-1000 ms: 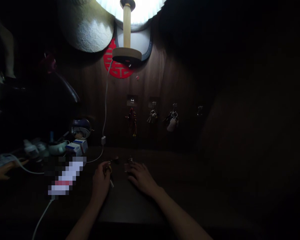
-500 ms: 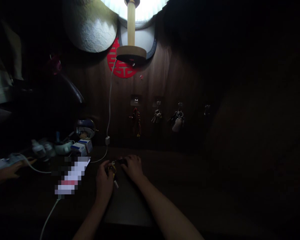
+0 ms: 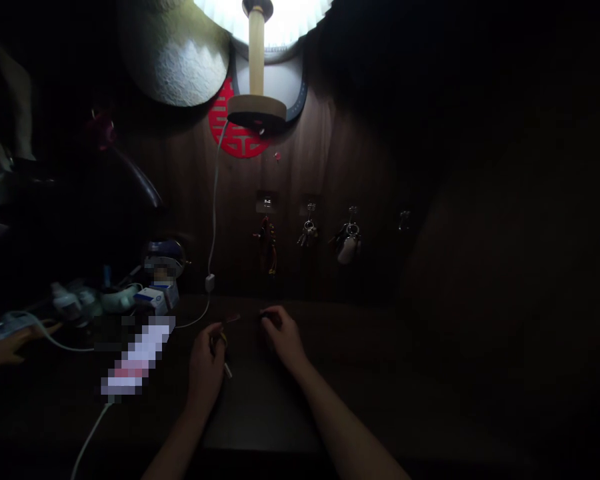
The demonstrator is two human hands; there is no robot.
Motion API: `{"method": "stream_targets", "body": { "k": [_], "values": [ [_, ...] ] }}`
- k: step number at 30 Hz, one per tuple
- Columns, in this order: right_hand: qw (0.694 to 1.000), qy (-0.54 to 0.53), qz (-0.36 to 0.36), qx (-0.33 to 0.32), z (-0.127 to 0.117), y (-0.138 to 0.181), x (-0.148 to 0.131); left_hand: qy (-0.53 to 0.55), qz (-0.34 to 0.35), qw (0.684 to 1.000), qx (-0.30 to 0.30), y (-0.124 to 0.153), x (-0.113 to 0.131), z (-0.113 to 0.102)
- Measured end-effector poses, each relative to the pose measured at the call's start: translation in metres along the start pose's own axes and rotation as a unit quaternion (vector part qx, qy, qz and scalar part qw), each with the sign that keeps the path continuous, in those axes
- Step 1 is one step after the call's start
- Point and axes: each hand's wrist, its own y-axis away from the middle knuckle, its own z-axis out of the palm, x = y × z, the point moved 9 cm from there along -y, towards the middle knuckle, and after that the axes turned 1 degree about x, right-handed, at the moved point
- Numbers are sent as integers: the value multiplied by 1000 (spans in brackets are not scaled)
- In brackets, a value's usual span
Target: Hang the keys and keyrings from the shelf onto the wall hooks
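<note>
My left hand (image 3: 207, 358) rests low over the dark tabletop, its fingers closed around a yellow loop (image 3: 223, 339). A small white tag (image 3: 228, 371) hangs below those fingers. A thin, reddish see-through piece (image 3: 233, 318) sticks out past the fingertips; whether it joins the loop I cannot tell in the dim light. To the right, my right hand (image 3: 284, 337) pinches a small dark piece (image 3: 264, 314) between thumb and fingers. A gap separates the two hands.
A lit lamp (image 3: 257, 107) stands above, its white cord (image 3: 214, 227) running down. Keys (image 3: 309, 233) and a keyring bunch (image 3: 349, 243) hang from wall hooks. Left are a glowing blurred-out screen (image 3: 137, 360), small boxes (image 3: 153, 300), bottles (image 3: 66, 301) and what looks like another person's hand (image 3: 5, 343).
My right hand has moved right, away from my left hand, with the small dark piece. The reddish see-through piece now shows between them. The view has shifted slightly.
</note>
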Motion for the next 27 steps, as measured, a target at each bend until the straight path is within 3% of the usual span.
{"method": "stream_targets", "body": {
  "k": [4,9,16,19,27],
  "values": [
    [992,-97,79,-5,-8,12,8,-15,63,997,-39,5,17,8],
    [994,-23,9,-105,7,31,-12,-38,178,976,-118,20,40,26],
    [963,-135,97,-211,32,56,8,-26,236,960,-151,27,44,33],
    [958,-164,107,-210,32,57,12,-8,238,958,-161,26,43,36],
    [966,-183,137,-124,22,54,33,-2,229,958,-172,27,44,36]
  ]
}}
